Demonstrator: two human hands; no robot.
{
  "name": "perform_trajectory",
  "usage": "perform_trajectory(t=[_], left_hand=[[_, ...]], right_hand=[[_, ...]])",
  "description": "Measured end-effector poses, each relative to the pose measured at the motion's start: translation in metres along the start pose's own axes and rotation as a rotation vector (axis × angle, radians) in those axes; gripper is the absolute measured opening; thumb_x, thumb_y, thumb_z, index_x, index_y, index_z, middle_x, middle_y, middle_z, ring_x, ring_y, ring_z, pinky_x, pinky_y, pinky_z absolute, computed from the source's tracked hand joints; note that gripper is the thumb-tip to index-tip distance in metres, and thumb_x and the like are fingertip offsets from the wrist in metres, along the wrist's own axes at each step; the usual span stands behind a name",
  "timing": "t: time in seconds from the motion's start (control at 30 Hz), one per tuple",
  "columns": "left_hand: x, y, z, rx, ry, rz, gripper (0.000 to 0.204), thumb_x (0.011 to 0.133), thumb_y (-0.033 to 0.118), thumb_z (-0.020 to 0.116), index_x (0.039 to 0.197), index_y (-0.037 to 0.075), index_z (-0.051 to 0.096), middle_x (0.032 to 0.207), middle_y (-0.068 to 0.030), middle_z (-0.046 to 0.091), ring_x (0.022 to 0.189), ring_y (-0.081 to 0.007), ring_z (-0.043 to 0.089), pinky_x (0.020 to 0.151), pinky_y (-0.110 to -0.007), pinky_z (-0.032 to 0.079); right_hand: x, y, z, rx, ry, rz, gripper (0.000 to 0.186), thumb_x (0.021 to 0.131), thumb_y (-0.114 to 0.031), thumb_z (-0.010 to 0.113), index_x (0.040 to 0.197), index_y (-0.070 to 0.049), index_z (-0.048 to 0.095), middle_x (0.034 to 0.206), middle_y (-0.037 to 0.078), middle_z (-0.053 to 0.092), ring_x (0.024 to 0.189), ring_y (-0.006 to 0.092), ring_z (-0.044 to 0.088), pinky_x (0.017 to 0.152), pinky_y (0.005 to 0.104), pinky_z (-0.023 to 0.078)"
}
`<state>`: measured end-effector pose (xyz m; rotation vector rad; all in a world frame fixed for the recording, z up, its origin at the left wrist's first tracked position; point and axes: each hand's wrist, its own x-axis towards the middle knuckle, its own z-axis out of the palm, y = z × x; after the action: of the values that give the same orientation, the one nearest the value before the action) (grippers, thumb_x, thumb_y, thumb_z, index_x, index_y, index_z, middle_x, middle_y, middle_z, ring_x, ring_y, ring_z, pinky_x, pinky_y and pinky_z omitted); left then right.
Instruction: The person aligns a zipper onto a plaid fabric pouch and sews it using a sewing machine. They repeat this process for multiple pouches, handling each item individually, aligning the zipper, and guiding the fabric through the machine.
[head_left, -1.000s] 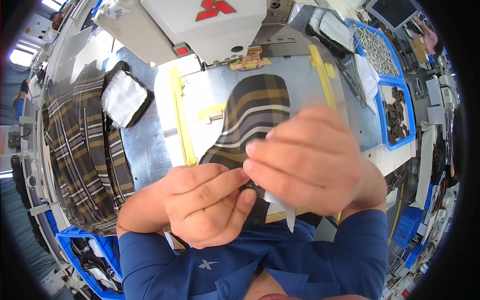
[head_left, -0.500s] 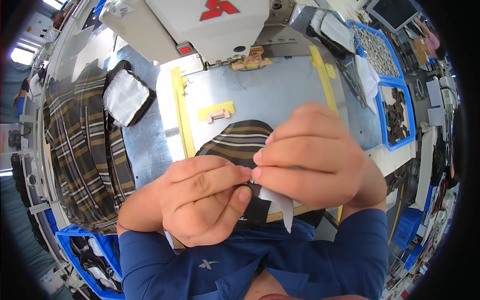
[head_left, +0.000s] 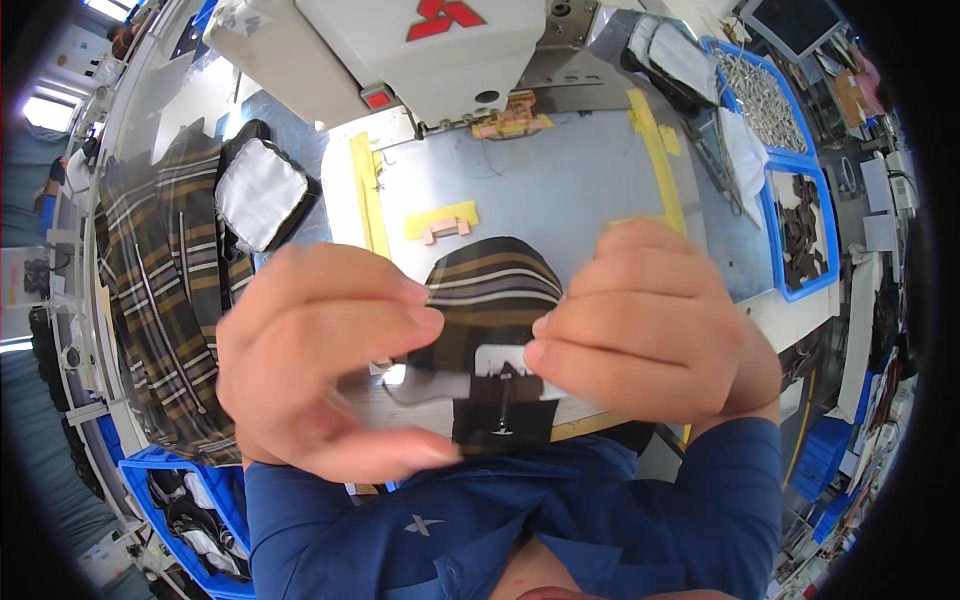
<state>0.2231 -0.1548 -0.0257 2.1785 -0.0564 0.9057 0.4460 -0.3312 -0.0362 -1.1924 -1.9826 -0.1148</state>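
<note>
My right hand [head_left: 650, 325] pinches the edge of a small white piece [head_left: 498, 356] with thumb and forefinger. Under the white piece sits a dark tab, and a thin metal pull [head_left: 503, 415] hangs down from there. My left hand [head_left: 325, 365] is smeared by motion, its thumb spread well away from its fingers. A blurred grey strip [head_left: 425, 387] runs between that hand and the dark tab; whether the hand touches it I cannot tell. Behind both hands lies a rounded, striped dark plaid fabric piece [head_left: 495, 275] on the machine's plate.
A white sewing machine head [head_left: 420, 50] stands over the metal plate [head_left: 560, 175], edged with yellow tape. Plaid fabric [head_left: 160, 330] and a white-backed pad [head_left: 262, 195] lie left. At right are scissors [head_left: 715, 165], a bin of metal parts [head_left: 760, 105] and a bin of brown pieces [head_left: 800, 230].
My hands, fingertips together before, are now apart. The left has swung left and opened, uncovering the white piece, dark tab and metal pull. The right still pinches.
</note>
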Motion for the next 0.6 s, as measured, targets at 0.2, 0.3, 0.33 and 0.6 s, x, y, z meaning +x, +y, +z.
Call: perform_trajectory(t=[0.2, 0.3, 0.33, 0.6], left_hand=[[0.006, 0.002, 0.003, -0.206, -0.085, -0.127, 0.020, 0.071, 0.017, 0.092, 0.081, 0.004, 0.081, 0.090, -0.0176, 0.077, 0.074, -0.0251, 0.075, 0.064, -0.030, 0.058], [0.005, 0.009, 0.009, -0.064, -0.019, -0.146, 0.013, 0.069, 0.009, 0.089, 0.081, 0.008, 0.083, 0.089, -0.0124, 0.076, 0.075, -0.0239, 0.074, 0.066, -0.031, 0.057], [0.004, 0.009, 0.009, -0.002, -0.033, -0.099, 0.012, 0.070, 0.010, 0.089, 0.081, 0.009, 0.084, 0.089, -0.0109, 0.076, 0.076, -0.0236, 0.073, 0.066, -0.032, 0.057], [0.004, 0.003, 0.013, 0.290, -0.066, 0.276, 0.011, 0.076, 0.011, 0.079, 0.086, 0.012, 0.083, 0.103, -0.0052, 0.075, 0.078, -0.0236, 0.071, 0.062, -0.033, 0.052]], right_hand=[[0.000, -0.001, 0.004, 0.053, 0.020, -0.044, 0.021, 0.078, -0.008, 0.083, 0.098, -0.011, 0.077, 0.095, 0.001, 0.076, 0.083, 0.0204, 0.069, 0.070, 0.0370, 0.052], [-0.001, -0.003, 0.005, 0.048, 0.028, -0.045, 0.020, 0.079, -0.007, 0.084, 0.098, -0.012, 0.077, 0.095, 0.000, 0.076, 0.083, 0.0195, 0.069, 0.071, 0.0361, 0.052], [-0.001, -0.003, 0.006, 0.049, 0.030, -0.042, 0.020, 0.080, -0.006, 0.084, 0.097, -0.012, 0.077, 0.095, 0.000, 0.076, 0.083, 0.0192, 0.068, 0.071, 0.0359, 0.052], [0.000, -0.006, 0.010, 0.067, 0.051, -0.024, 0.021, 0.079, -0.006, 0.086, 0.096, -0.013, 0.076, 0.096, -0.001, 0.076, 0.084, 0.0184, 0.068, 0.072, 0.0351, 0.051]])
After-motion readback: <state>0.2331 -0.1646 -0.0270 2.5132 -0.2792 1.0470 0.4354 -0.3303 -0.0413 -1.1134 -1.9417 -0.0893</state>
